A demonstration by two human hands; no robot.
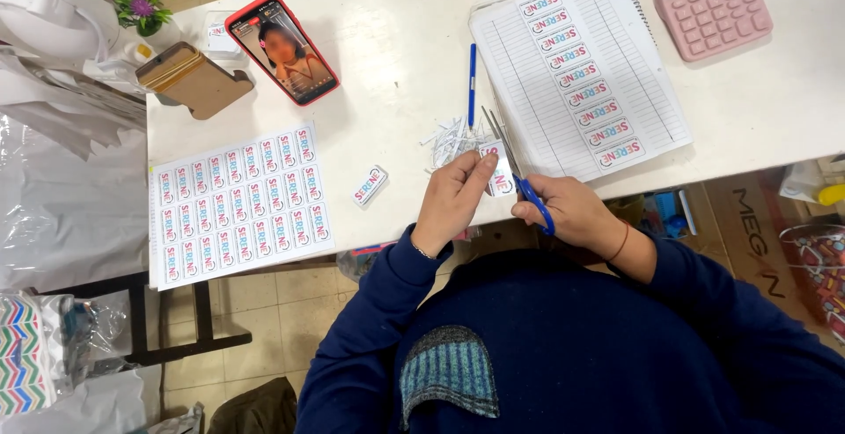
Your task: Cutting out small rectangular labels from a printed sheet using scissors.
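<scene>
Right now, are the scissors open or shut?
Open: the scissors blades spread apart around the label strip in the left hand.

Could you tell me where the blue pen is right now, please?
The blue pen lies on the white table, just left of the notebook and above the paper scraps.

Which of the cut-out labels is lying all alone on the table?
The single label between the uncut sheet and the left hand; the other loose ones sit in a row on the notebook.
</scene>
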